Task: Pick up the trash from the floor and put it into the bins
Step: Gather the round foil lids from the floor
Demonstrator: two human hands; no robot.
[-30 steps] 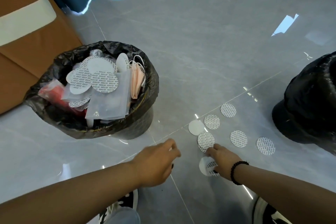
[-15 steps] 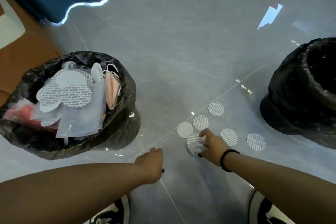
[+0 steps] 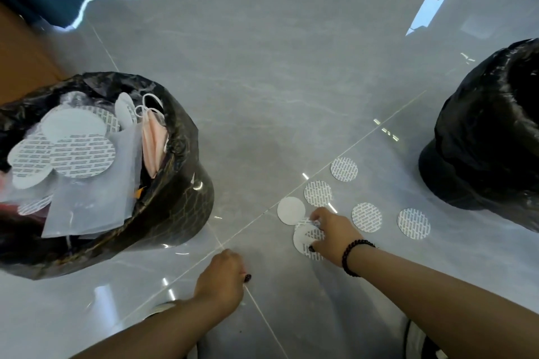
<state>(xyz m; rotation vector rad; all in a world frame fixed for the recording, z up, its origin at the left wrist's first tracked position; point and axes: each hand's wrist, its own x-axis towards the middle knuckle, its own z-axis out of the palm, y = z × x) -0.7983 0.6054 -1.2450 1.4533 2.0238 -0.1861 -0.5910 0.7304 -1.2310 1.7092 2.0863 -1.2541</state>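
On the grey tiled floor (image 3: 262, 73), between two black-lined bins, the right hand (image 3: 332, 234) reaches forward and down, wrist banded by a dark bead bracelet (image 3: 354, 256), its fingers curled round a small stack of white discs (image 3: 304, 237) held against the tile. Five more loose discs (image 3: 318, 193) lie flat just beyond and beside it. The left hand (image 3: 223, 280) hangs low near a grout line, fingers curled under in a loose fist, holding nothing visible. The left bin (image 3: 180, 204) is heaped with discs, plastic bags and a pink mask (image 3: 153, 143); the right bin (image 3: 478, 148) stands well apart.
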